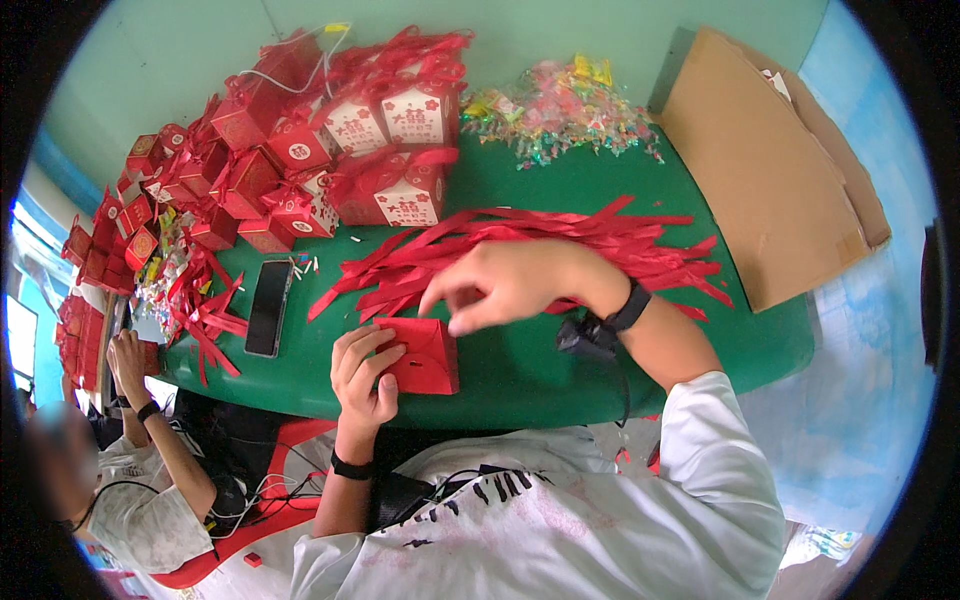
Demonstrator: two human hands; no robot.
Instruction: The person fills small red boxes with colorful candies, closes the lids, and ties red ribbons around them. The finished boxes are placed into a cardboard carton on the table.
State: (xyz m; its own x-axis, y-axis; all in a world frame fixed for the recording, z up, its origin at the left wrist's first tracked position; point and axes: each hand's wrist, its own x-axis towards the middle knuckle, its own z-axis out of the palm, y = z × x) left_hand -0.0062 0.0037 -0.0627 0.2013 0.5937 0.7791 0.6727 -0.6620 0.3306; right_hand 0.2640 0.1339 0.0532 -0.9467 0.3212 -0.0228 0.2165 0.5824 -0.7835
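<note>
A small red gift box (425, 362) sits near the front edge of the green table, its flap side with a small slot facing me. My left hand (362, 372) grips the box from its left side, fingers over the top and thumb on the face. Just above the box's right corner hovers my right hand (490, 285), with index finger and thumb curved and apart and nothing visible between them. Under and behind that hand spreads a pile of red ribbons (590, 235).
Finished red and white boxes (400, 125) are stacked at the back left. Wrapped candies (560, 115) lie at the back, a cardboard box (765, 170) at the right. Left of me are a phone (268, 308), loose ribbons (205, 315) and another person's hands (127, 365).
</note>
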